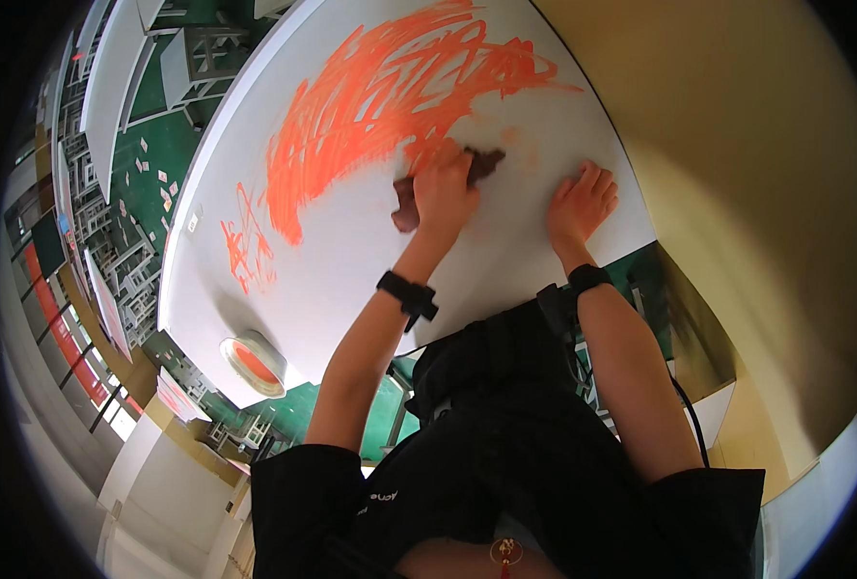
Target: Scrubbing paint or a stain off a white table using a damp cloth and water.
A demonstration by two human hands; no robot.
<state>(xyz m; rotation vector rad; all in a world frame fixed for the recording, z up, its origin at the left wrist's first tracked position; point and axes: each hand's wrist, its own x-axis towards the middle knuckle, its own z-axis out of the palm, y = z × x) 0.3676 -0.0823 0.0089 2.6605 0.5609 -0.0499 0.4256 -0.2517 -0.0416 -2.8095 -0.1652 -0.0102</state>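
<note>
My left hand point(443, 192) is closed on a dark brown cloth point(487, 165) and presses it to the white tabletop point(356, 253). The cloth pokes out on both sides of the fist. Bright orange paint point(370, 101) covers a broad arc of the table beyond this hand, and the cloth lies at its near edge. Faint orange smears point(522, 141) show just right of the cloth. My right hand point(585, 203) rests on the bare white surface near the right edge, fingers loosely bent, with nothing in it.
A round tub of orange paint point(255, 364) stands near the table's left corner. Thinner orange strokes point(244, 242) lie behind it. A tan wall point(725, 181) runs along the right side. White desks point(121, 79) and scattered cards point(164, 192) on the green floor are at left.
</note>
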